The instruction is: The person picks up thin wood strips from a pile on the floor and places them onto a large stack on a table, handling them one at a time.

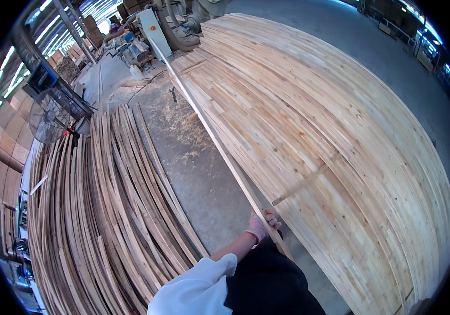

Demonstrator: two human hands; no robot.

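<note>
Because it is long, the thin wooden strip (219, 142) is clamped near its end by the left hand's (260, 227) fingers (272, 215). Beyond the fingers it is laid along the edge of the stacked boards (330, 157). The right hand is not seen.

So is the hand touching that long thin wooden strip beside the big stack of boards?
Touching. The head view shows the left hand with its fingers wrapped around the long thin strip, near its lower end, beside the stack of boards.
</note>
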